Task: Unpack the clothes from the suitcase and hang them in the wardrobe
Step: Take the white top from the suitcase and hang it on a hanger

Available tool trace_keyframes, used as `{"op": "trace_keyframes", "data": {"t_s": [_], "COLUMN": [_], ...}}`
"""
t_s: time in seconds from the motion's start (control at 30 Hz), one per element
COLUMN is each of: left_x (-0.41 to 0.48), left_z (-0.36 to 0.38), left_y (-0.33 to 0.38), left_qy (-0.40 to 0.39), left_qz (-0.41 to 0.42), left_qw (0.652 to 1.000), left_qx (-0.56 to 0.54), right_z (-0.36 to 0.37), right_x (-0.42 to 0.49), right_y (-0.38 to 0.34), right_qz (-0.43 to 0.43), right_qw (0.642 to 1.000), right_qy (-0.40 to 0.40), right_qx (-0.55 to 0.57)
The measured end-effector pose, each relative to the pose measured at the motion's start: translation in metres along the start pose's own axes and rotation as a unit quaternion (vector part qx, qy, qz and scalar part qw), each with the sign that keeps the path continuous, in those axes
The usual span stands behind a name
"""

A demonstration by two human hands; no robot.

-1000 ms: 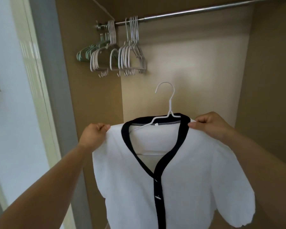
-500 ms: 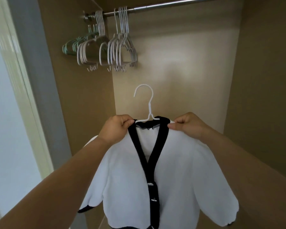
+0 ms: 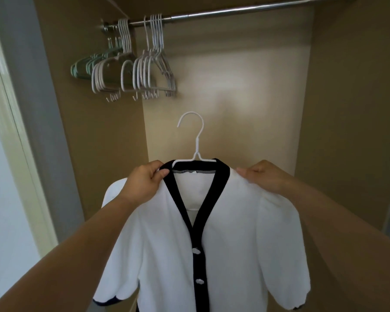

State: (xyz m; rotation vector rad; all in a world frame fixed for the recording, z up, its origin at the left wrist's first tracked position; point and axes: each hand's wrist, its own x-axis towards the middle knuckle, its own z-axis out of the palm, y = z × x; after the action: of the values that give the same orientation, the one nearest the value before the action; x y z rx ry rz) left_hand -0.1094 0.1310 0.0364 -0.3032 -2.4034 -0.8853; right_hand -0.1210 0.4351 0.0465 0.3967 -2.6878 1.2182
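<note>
A white short-sleeved cardigan (image 3: 234,233) with black trim and white buttons hangs on a white wire hanger (image 3: 195,140) that I hold up inside the wardrobe. My left hand (image 3: 144,183) grips the cardigan's left shoulder beside the collar. My right hand (image 3: 263,176) pinches the right shoulder. The hanger's hook points up, well below the metal rail (image 3: 245,10).
Several empty white hangers (image 3: 149,70) and green hangers (image 3: 88,64) bunch at the rail's left end. The wardrobe's brown side walls (image 3: 347,109) stand left and right, a pale back panel behind. A door frame (image 3: 20,131) is at the left.
The cardigan has shifted to the right with both hands. The collar has opened wider and my right hand has slid outward along the shoulder.
</note>
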Motion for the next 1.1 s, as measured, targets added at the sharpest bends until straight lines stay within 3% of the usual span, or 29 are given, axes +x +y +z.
{"op": "trace_keyframes", "data": {"t_s": [0.1,0.2,0.37,0.53,0.67,0.8,0.87,0.93,1.03,1.1], "left_x": [0.002,0.004,0.009,0.024,0.043,0.05,0.052,0.057,0.062,0.067], "left_z": [-0.003,-0.005,-0.008,-0.006,0.001,0.013,0.022,0.034,0.051,0.056], "left_y": [-0.004,-0.006,-0.002,0.005,0.018,0.053,0.076,0.104,0.147,0.164], "left_qy": [0.023,0.028,0.017,0.025,0.024,0.067,0.119,0.089,-0.029,-0.061], "left_qz": [-0.004,-0.01,-0.005,-0.002,-0.017,-0.043,-0.044,-0.084,-0.195,-0.24], "left_qw": [1.0,1.0,1.0,0.996,0.989,0.984,0.99,0.984,0.899,0.842], "left_qx": [0.002,-0.002,-0.012,0.083,0.144,0.156,0.057,-0.126,-0.391,-0.479], "right_z": [-0.008,-0.013,-0.02,-0.031,-0.048,-0.063,-0.068,-0.071,-0.072,-0.073], "right_x": [-0.007,-0.01,-0.006,-0.013,-0.025,-0.036,-0.043,-0.048,-0.056,-0.064], "right_y": [0.012,0.015,0.013,-0.01,-0.033,-0.04,-0.042,-0.046,-0.055,-0.06], "right_qz": [0.027,-0.017,-0.06,-0.051,-0.048,-0.018,0.004,0.02,0.043,0.056], "right_qw": [1.0,0.999,0.988,0.997,0.996,0.998,0.997,0.996,0.993,0.993], "right_qy": [0.009,0.03,0.05,0.031,-0.006,0.044,0.061,0.069,0.075,0.072], "right_qx": [-0.009,-0.01,-0.13,-0.041,-0.075,-0.051,-0.05,-0.058,-0.082,-0.081]}}
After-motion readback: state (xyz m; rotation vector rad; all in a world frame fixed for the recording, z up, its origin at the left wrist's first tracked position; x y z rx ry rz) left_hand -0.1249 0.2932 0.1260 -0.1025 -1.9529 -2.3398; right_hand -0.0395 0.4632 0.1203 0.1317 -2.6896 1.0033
